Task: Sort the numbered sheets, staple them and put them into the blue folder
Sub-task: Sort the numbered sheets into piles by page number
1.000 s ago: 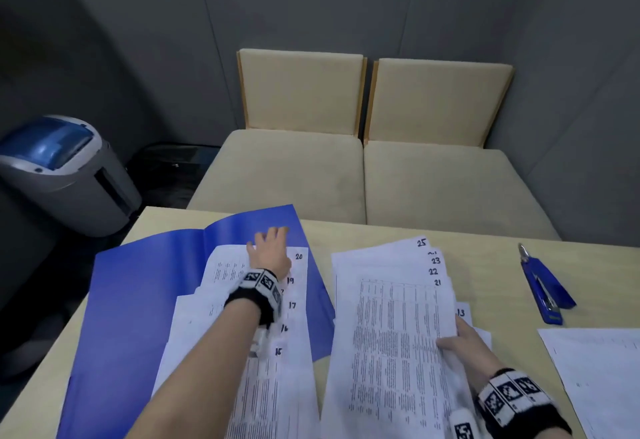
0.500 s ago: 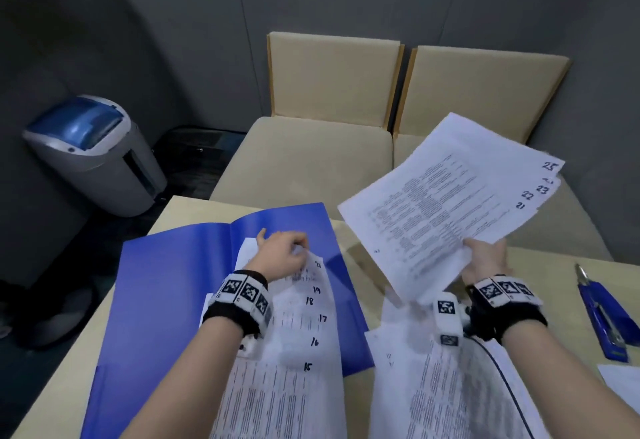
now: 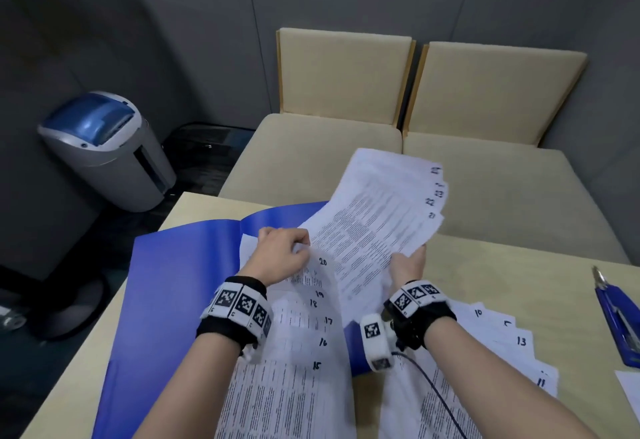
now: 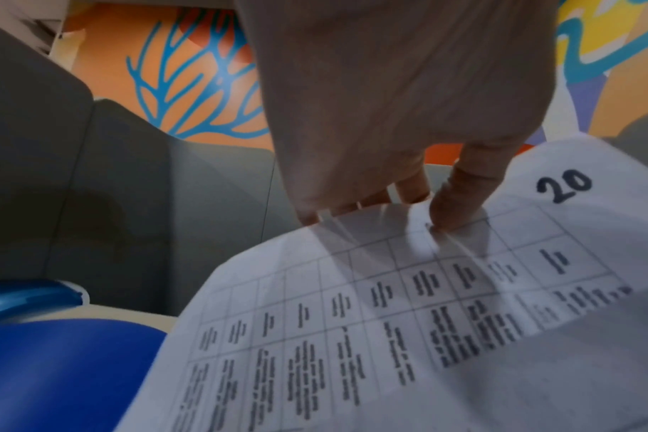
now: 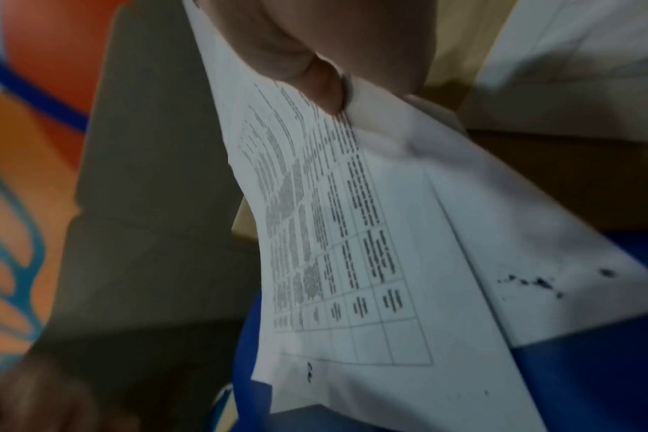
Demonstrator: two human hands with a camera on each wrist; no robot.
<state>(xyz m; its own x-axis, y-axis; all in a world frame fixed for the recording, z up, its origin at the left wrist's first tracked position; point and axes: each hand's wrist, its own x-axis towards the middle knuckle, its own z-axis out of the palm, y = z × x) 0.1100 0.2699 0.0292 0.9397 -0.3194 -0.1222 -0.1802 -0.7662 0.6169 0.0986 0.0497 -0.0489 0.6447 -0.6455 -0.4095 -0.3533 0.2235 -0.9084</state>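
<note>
The sorting step is on: the right hand [image 3: 408, 262] grips the sheets 21 to 25 [image 3: 377, 217] in the air, the left hand [image 3: 282, 255] pinches up the top of sheet 20 [image 3: 320, 267] on the open blue folder [image 3: 180, 265], and next the held bunch should probably slide in under it.

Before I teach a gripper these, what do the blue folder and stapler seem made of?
Blue folder: thin card or plastic, it is hard to tell which, smooth with a slight sheen, creased at the spine. Blue stapler: glossy blue body, likely plastic, with a bare metal strip.

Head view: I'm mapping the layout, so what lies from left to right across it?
Paper shredder → blue folder → left hand lifting sheet 20 → right hand holding the fanned sheets → blue stapler.
</note>
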